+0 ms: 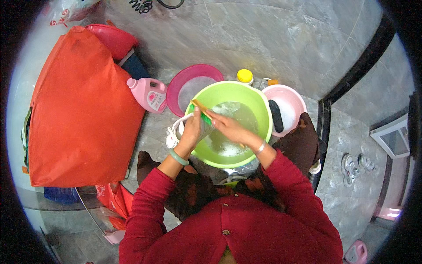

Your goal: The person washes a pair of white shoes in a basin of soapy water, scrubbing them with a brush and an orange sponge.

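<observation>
My left hand (190, 132) grips a white shoe (173, 135) with laces over the left rim of a light-green plastic basin (262, 105). My right hand (232, 127) holds a scrubbing brush (199, 105) with a yellowish handle and green bristles. The bristles face the shoe beside my left fingers; whether they touch it is hard to see. Cloudy, sudsy water (239, 114) lies in the basin beneath both hands. My left hand and the brush cover part of the shoe.
A magenta basin (173, 84) and a pink detergent jug (148, 94) stand to the left. At the right, a dark insole (276, 116) leans in a pink basin (301, 100) of suds. A yellow-lidded tub (245, 76) sits behind. A large orange cover (85, 115) fills the far left.
</observation>
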`<state>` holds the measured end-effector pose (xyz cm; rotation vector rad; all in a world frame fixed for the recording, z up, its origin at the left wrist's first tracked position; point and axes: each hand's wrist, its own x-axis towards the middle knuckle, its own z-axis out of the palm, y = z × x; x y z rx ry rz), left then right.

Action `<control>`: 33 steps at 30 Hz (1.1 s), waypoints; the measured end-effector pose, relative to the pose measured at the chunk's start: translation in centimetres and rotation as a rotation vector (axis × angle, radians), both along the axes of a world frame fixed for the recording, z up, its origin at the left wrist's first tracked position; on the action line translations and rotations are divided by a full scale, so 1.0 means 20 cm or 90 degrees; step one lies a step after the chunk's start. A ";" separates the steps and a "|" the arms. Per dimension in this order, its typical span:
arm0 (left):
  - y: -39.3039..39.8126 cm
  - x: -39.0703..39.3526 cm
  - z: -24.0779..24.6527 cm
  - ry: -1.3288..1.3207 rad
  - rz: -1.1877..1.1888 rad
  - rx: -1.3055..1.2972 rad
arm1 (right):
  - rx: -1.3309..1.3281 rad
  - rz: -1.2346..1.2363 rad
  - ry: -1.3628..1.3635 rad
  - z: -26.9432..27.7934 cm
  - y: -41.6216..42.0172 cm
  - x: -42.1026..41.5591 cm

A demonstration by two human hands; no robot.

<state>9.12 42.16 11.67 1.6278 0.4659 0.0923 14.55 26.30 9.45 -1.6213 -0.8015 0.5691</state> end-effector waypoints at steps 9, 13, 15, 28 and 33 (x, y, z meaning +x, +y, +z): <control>0.10 -0.21 -0.03 -0.133 -0.158 0.299 | -0.351 -0.014 -0.108 -0.39 0.04 0.35; 0.12 -0.23 -0.05 -0.155 -0.154 0.391 | -0.418 -0.124 -0.006 -0.89 -0.02 0.20; 0.13 -0.22 -0.10 -0.199 -0.158 0.442 | -0.234 -0.111 0.061 -1.00 -0.03 0.14; 0.08 -0.17 -0.21 -0.166 -0.286 0.569 | -0.082 -0.002 -0.116 -0.09 0.21 0.14; 0.14 -0.14 -0.27 -0.206 -0.183 0.519 | -0.024 0.003 -0.144 0.02 0.10 -0.03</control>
